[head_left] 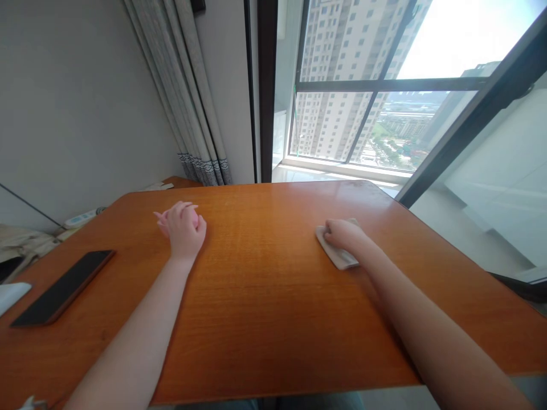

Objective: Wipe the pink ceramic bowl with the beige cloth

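Observation:
My left hand [186, 234] is closed around a small pink object [163, 224] with pointed ends, over the far left part of the wooden table. The fingers cover most of it, so its kind cannot be made out. Farther right, my right hand [343, 233] is closed, pressing on a folded pale cloth [342, 259] that lies flat on the tabletop. Part of the cloth sticks out in front of the hand and below it.
The brown wooden table [256, 319] spans the view. On its left lies a long black flat object [64, 290], with a white item [12, 296] at the frame edge. A power strip [81, 218] sits beyond the left edge. A curtain [183, 91] and a large window [376, 85] stand behind.

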Demonstrator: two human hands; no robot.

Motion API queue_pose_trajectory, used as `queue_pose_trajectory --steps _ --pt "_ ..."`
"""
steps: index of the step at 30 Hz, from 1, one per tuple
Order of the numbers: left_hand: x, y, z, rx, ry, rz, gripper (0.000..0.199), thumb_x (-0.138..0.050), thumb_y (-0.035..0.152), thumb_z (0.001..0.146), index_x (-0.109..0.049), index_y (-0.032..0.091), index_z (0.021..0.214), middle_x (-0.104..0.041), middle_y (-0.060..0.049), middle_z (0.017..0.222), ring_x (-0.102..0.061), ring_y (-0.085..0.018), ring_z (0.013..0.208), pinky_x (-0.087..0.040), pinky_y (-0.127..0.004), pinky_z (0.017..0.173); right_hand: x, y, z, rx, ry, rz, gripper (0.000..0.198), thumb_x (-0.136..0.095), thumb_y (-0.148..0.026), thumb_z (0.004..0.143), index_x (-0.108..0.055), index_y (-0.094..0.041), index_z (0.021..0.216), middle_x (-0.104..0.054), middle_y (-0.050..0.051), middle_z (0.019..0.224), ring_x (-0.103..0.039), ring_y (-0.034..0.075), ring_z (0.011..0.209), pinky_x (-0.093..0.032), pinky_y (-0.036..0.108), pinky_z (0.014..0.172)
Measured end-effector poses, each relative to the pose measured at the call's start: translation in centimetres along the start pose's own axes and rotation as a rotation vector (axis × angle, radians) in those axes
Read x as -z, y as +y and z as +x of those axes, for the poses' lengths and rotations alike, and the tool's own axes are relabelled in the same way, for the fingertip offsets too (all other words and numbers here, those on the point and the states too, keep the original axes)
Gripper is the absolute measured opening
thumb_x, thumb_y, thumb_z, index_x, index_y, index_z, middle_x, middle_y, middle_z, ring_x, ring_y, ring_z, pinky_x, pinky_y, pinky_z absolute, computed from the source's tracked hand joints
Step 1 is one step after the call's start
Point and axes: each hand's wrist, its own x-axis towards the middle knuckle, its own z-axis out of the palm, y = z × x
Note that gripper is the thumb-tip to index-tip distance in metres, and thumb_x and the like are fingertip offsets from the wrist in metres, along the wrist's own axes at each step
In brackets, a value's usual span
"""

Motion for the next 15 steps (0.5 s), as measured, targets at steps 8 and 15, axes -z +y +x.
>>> queue_pose_trajectory --steps 8,15 --pt "-0.2 10.9 -5.1 -0.714 -0.403 -0.319 0.039 -0.04 0.034 0.09 -0.048 0.023 0.126 -0.053 -0.009 0.13 -0.039 -0.022 0.13 -0.006 -0.051 0.114 -1.4 -6.2 -1.9 0.367 0.474 0.844 0.03 -0.045 -0.031 0.086 -0.051 -0.02 0.113 -0.062 0.0 0.078 -0.057 0.013 0.067 -0.042 0.022 0.062" --pt "0.0 12.1 -5.9 -0.757 -0.911 -0.295 0.046 -0.031 0.048 0.091 -0.05 0.026 0.127 -0.051 -0.008 0.135 -0.042 -0.024 0.126 -0.022 -0.047 0.11 -4.4 -1.9 2.0 0.191 0.433 0.76 0.025 -0.043 -0.027 0.085 -0.057 -0.018 0.103 -0.062 0.0 0.073 -0.057 0.014 0.066 -0.041 0.025 0.065"
